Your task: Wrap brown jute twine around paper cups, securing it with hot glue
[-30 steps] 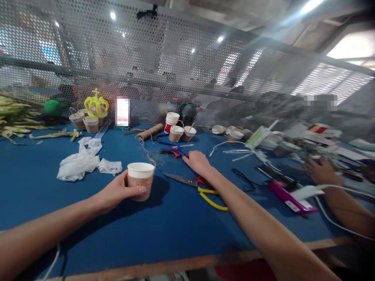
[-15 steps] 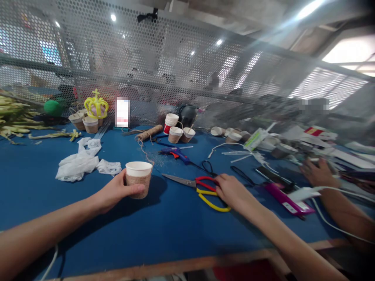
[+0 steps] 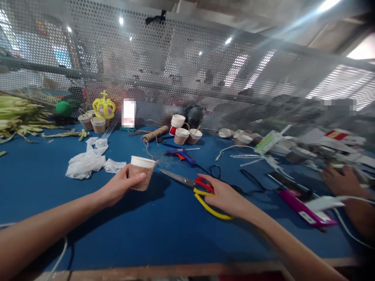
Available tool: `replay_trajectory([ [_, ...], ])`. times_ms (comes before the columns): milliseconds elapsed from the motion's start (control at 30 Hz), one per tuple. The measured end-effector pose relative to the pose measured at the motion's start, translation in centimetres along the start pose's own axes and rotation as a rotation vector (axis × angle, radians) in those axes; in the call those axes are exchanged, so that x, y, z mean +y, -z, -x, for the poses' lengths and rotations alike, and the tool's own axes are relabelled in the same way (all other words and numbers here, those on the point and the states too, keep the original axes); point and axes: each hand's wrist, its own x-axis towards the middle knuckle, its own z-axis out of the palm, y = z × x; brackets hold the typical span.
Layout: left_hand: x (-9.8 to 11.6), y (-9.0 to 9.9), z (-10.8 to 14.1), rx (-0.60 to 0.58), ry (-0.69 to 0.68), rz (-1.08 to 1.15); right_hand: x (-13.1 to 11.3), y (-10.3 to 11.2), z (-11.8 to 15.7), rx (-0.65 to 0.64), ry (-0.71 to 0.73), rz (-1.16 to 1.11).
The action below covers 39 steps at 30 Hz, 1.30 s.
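Note:
My left hand [image 3: 118,185] is closed around a white paper cup [image 3: 142,168], its side wrapped in brown twine. The cup is held above the blue table, slightly tilted, and a loose strand of twine runs from near its rim. My right hand [image 3: 224,195] grips scissors [image 3: 179,178] by their handles, one red and one yellow. The fingers are at the red loop, and the blades point left toward the cup. Behind them lies a twine roll [image 3: 156,133], and close by is a blue glue gun [image 3: 182,155].
Crumpled white plastic [image 3: 84,164] lies left of the cup. Wrapped cups [image 3: 181,136] stand at the back before a perforated metal screen [image 3: 164,58]. A purple package [image 3: 304,207] and cables lie right. Another person's hand [image 3: 342,180] is at far right.
My right hand has shifted onto the scissors' red loop and its fingers have closed around it. The cup in my left hand has tilted slightly. The view has turned a little left.

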Motion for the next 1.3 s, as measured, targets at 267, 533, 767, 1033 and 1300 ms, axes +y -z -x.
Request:
replay_trajectory([
  [267,0.5,-0.2,0.0,-0.026,0.002,0.016,-3.3,0.8,0.0,-0.026,0.053,-1.117],
  [533,0.8,0.1,-0.1,-0.053,-0.057,-0.071,-6.1,1.5,-0.9,0.017,0.438,-0.722],
  [767,0.6,0.8,-0.4,0.117,-0.121,-0.269,-7.7,-0.5,-1.8,0.255,0.399,-0.252],
  [1033,0.3,1.0,-0.4,0.173,-0.163,-0.443,-6.6,-2.1,-1.8,0.341,0.446,-0.072],
  [1300,0.2,0.9,-0.4,0.176,-0.150,-0.526,-7.1,-2.1,-1.6,0.329,0.386,-0.049],
])
